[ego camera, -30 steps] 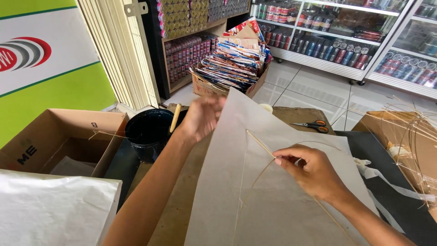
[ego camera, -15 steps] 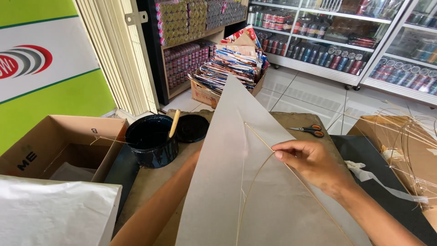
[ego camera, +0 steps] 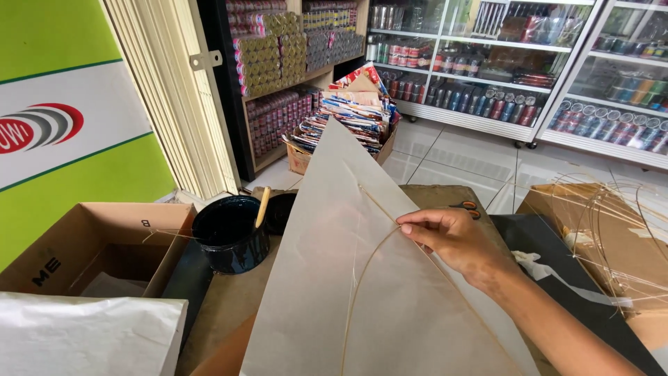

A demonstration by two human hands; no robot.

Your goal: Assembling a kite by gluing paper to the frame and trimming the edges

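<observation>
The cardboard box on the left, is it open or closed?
Open. The cardboard box has its top flaps folded outward, and the head view looks straight down into it, where pale paper lies at the bottom.

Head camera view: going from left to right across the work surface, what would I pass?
Open cardboard box → dark pot with a stick standing in it → pale paper sheet with thin bent sticks on it → right hand pinching a stick → bundle of thin sticks on a box.
</observation>
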